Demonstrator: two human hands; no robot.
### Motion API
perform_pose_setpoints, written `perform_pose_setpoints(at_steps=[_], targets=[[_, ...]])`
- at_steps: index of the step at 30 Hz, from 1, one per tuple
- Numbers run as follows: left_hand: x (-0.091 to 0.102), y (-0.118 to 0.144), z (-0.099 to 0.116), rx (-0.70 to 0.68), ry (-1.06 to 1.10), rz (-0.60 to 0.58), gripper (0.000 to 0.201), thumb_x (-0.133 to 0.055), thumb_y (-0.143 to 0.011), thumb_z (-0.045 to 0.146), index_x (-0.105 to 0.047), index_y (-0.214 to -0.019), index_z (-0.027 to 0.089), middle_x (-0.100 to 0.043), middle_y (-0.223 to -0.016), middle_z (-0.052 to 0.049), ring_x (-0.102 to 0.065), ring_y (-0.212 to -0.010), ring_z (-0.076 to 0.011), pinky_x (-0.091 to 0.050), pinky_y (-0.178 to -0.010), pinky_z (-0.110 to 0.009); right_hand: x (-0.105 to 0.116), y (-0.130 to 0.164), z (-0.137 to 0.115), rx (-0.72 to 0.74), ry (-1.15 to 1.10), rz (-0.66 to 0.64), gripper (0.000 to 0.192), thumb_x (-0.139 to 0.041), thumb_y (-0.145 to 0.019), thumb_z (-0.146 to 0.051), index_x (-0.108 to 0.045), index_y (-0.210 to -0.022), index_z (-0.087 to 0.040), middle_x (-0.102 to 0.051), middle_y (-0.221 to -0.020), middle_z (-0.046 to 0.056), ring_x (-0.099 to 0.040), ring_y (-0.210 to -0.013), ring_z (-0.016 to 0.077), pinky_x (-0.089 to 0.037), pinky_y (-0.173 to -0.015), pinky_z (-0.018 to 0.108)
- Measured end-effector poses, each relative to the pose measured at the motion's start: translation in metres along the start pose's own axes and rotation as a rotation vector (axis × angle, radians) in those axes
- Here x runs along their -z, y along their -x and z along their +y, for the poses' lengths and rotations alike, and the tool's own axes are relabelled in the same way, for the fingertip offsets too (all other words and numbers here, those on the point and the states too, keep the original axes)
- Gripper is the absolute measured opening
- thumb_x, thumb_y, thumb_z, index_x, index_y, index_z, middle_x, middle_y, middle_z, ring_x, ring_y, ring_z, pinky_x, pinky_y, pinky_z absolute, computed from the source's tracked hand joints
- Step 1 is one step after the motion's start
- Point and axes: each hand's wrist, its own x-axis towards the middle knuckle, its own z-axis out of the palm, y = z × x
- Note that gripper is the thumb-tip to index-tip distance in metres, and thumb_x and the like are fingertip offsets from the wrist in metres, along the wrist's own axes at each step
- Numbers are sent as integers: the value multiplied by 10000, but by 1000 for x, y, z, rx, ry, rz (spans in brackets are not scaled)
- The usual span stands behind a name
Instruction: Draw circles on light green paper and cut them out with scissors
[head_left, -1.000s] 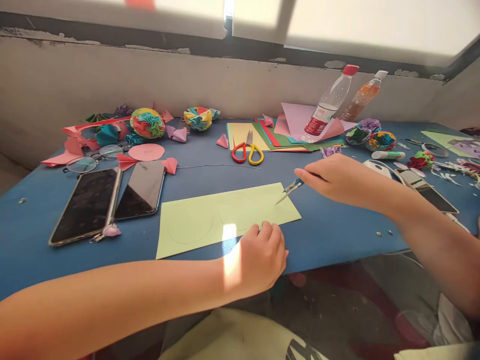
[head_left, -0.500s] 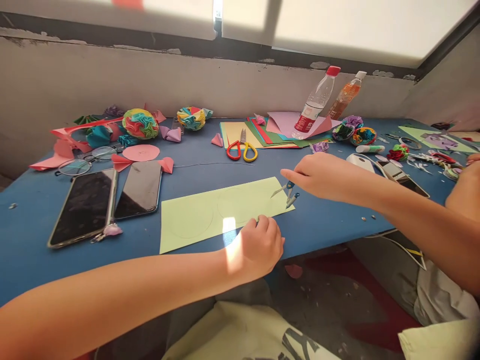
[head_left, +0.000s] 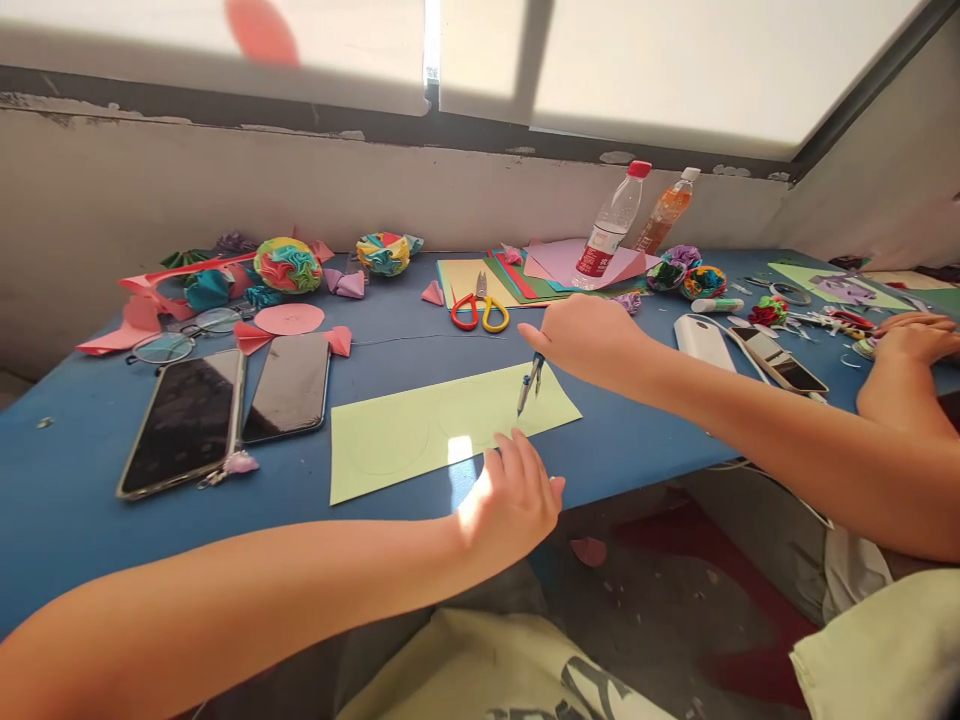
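My right hand (head_left: pixel 585 335) pinches the top of a drawing compass (head_left: pixel 531 388). The compass points down over the right part of a pale green paper strip (head_left: pixel 390 410), its legs close together. Faint curved pencil lines show on the strip, one a large circle at its left. My left hand (head_left: pixel 517 500) rests at the near edge of the strip and table, with fingers loosely bent and fingertips on or beside the paper's edge. Nothing shows in it.
Two phones (head_left: pixel 289 388) lie left, with glasses (head_left: pixel 166 348) and a pink paper circle (head_left: pixel 289 319) behind. Scissors (head_left: pixel 481 305) lie on coloured sheets (head_left: pixel 472 275). Two bottles (head_left: pixel 611 225) stand behind. Another person's hand (head_left: pixel 915 335) rests at right, near a white device (head_left: pixel 703 345).
My right hand has moved left with the compass, whose legs have come closer together. My left hand's fingers have straightened a little. The view has tilted slightly upward.
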Motion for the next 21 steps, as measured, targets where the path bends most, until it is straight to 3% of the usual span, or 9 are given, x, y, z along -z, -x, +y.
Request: perform_pose_setpoints(at_steps=[6, 10, 17, 21], targets=[[0, 0, 1, 42, 67, -183, 453, -407, -879, 317, -696, -886, -32, -691, -840, -228, -642, -699, -294, -421, -530, -333, -4, -3, 0, -74, 37, 42, 465, -334, -925, -407, -639, -759, -97, -606, -705, 172, -605, -653, 243, -376, -522, 279], [0, -1, 0, 9, 57, -199, 456, -393, -884, 309, -694, -903, -33, -689, -834, -232, -641, -703, -294, -422, -530, -332, -4, -2, -1, -92, 34, 51, 447, -332, -930, -393, -650, -788, -113, -621, -742, 181, -612, -674, 259, -384, -538, 302], [1, -2, 1, 18, 53, -222, 446, -380, -880, 283, -695, -922, -30, -691, -867, -227, -642, -713, -288, -419, -529, -324, -1, -1, 5, 18, 9, -38, 486, -369, -901, -498, -641, -784, -113, -591, -638, 130, -603, -646, 236, -390, -540, 277], [1, -2, 2, 19, 55, -211, 440, -378, -879, 278, -698, -920, -21, -694, -868, -220, -641, -717, -287, -418, -536, -327, 0, 4, 5, -20, 37, -52, 499, -330, -919, -469, -627, -764, -100, -588, -652, 139, -605, -684, 242, -392, -548, 274]])
